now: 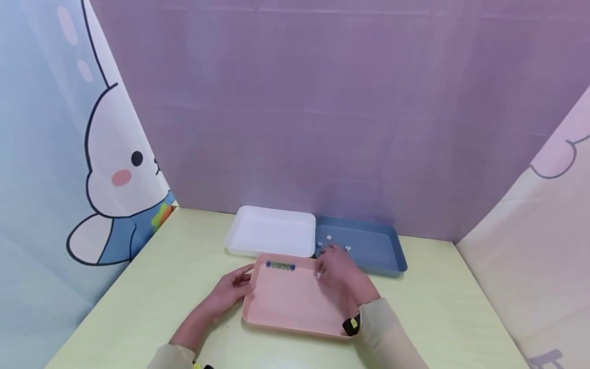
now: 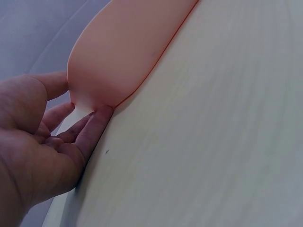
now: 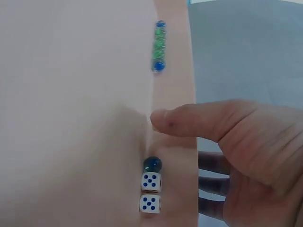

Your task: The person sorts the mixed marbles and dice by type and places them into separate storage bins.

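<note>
A pink tray (image 1: 295, 307) lies on the table between both hands. My left hand (image 1: 228, 292) rests its fingertips on the outside of the tray's left wall. My right hand (image 1: 338, 266) is at the far right part of the tray. In the right wrist view its thumb (image 3: 163, 120) lies inside the far wall and the other fingers are outside, gripping that wall. Along this wall runs a row of blue and green marbles (image 3: 159, 45). Past a gap sit a dark blue marble (image 3: 152, 164) and two white dice (image 3: 150, 193) with blue pips.
Behind the pink tray stands a white tray (image 1: 276, 230). To its right, a blue tray (image 1: 373, 246) contains several white dice (image 1: 329, 238). A purple cloth (image 1: 322, 102) hangs behind the pale yellow table (image 1: 442, 307), with printed curtains (image 1: 41, 179) on both sides.
</note>
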Tool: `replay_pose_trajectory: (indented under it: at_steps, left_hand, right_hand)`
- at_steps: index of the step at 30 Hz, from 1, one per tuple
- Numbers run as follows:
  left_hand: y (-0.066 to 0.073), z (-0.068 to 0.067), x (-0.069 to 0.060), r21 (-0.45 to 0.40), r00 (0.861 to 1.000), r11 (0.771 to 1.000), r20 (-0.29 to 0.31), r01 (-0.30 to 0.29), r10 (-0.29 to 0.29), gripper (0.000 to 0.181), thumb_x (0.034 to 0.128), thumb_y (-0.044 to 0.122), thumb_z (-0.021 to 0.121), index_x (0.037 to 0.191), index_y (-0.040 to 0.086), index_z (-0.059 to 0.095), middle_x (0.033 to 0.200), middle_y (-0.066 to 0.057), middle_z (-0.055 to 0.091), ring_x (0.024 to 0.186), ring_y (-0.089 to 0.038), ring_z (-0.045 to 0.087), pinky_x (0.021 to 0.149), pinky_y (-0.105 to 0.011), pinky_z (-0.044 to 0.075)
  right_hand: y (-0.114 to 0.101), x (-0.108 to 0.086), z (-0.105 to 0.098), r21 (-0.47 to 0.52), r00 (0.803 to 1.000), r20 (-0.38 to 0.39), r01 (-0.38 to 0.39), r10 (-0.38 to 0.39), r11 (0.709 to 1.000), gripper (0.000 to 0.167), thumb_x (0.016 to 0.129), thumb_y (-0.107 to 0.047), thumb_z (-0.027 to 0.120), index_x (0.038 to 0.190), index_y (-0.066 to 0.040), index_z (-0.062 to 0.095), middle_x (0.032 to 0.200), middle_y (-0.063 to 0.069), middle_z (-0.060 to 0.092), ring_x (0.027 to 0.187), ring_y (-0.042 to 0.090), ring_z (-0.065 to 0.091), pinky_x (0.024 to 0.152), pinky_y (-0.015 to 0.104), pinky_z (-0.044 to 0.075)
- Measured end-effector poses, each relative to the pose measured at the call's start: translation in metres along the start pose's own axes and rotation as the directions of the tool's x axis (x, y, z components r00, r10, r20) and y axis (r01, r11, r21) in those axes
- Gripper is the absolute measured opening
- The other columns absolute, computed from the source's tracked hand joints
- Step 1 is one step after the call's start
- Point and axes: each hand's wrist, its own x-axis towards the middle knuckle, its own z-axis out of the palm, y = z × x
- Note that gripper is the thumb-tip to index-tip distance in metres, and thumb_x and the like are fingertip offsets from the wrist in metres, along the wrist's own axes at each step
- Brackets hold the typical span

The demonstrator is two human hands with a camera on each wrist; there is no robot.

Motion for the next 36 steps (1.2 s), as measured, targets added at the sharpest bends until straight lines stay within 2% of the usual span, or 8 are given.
replay_pose_trajectory:
  at_steps: [4,6,12,18,23,28,31,36]
  left_hand:
    - [0.000,-0.002,-0.001,-0.010,1.000,1.000,-0.007,-0.001,0.001,0.060,0.0934,0.009,0.065,0.148,0.006,0.040,0.127,-0.021,0.053,0.110,-0.028,0.055,0.085,-0.035,0.054]
    - [0.000,-0.003,-0.002,-0.024,1.000,1.000,-0.004,-0.002,0.002,0.060,0.0935,0.009,0.065,0.148,0.005,0.039,0.128,-0.022,0.053,0.110,-0.028,0.055,0.084,-0.035,0.054]
    - [0.001,-0.004,-0.006,-0.047,1.000,0.999,0.010,-0.004,0.004,0.061,0.0936,0.009,0.064,0.148,0.004,0.038,0.129,-0.023,0.052,0.111,-0.028,0.055,0.084,-0.034,0.054]
    - [0.002,-0.006,-0.005,-0.021,1.000,1.000,0.004,0.009,-0.008,0.064,0.0928,0.012,0.067,0.150,0.010,0.038,0.129,-0.020,0.052,0.112,-0.027,0.055,0.086,-0.035,0.053]
    - [0.005,-0.006,-0.006,-0.006,1.000,1.000,-0.001,0.006,-0.006,0.066,0.0930,0.011,0.066,0.151,0.011,0.035,0.130,-0.021,0.051,0.114,-0.028,0.054,0.086,-0.034,0.053]
    - [0.007,-0.003,-0.004,-0.007,1.000,1.000,-0.009,0.001,-0.001,0.065,0.0929,0.011,0.066,0.151,0.011,0.036,0.131,-0.021,0.051,0.113,-0.028,0.053,0.085,-0.034,0.053]
    - [0.007,-0.002,-0.002,-0.023,1.000,1.000,-0.002,0.002,-0.002,0.063,0.0932,0.010,0.065,0.150,0.010,0.037,0.131,-0.022,0.051,0.114,-0.028,0.053,0.086,-0.033,0.053]
    - [0.006,-0.001,-0.001,-0.043,1.000,0.999,0.002,0.002,-0.002,0.063,0.0929,0.007,0.065,0.149,0.008,0.038,0.131,-0.024,0.051,0.114,-0.028,0.052,0.087,-0.031,0.052]
  right_hand:
    - [0.002,0.002,-0.003,0.124,1.000,-0.002,0.027,-0.027,0.992,0.008,0.082,-0.014,0.076,0.087,-0.021,0.075,0.130,0.014,0.057,0.134,0.043,0.032,0.107,0.054,0.031]
    - [0.002,0.001,-0.006,0.229,1.000,-0.003,0.024,-0.024,0.973,0.007,0.084,-0.013,0.075,0.088,-0.018,0.075,0.134,0.017,0.054,0.135,0.042,0.031,0.107,0.054,0.031]
    - [0.004,-0.003,-0.016,0.479,0.998,-0.064,0.054,-0.026,0.876,0.006,0.087,-0.016,0.074,0.093,-0.016,0.074,0.143,0.021,0.045,0.139,0.044,0.025,0.104,0.059,0.032]
    - [0.013,-0.002,-0.018,0.625,0.991,-0.117,0.024,0.063,0.780,0.014,0.086,-0.021,0.076,0.099,-0.015,0.074,0.148,0.015,0.041,0.140,0.037,0.026,0.103,0.063,0.031]
    - [0.020,-0.002,-0.021,0.693,0.983,-0.156,0.037,0.099,0.720,0.023,0.086,-0.023,0.076,0.104,-0.009,0.074,0.151,0.013,0.037,0.141,0.036,0.024,0.105,0.065,0.026]
    - [0.032,-0.002,-0.023,0.713,0.974,-0.189,0.049,0.124,0.699,0.026,0.086,-0.026,0.075,0.107,-0.010,0.073,0.153,0.012,0.033,0.143,0.035,0.019,0.107,0.065,0.023]
    - [0.041,-0.001,-0.023,0.734,0.969,-0.187,0.029,0.161,0.678,0.028,0.086,-0.027,0.075,0.108,-0.010,0.073,0.156,0.010,0.029,0.145,0.032,0.014,0.107,0.062,0.025]
    - [0.058,0.002,-0.024,0.774,0.963,-0.180,0.011,0.203,0.633,0.035,0.088,-0.022,0.074,0.115,-0.001,0.069,0.159,0.010,0.021,0.146,0.033,0.007,0.107,0.060,0.028]
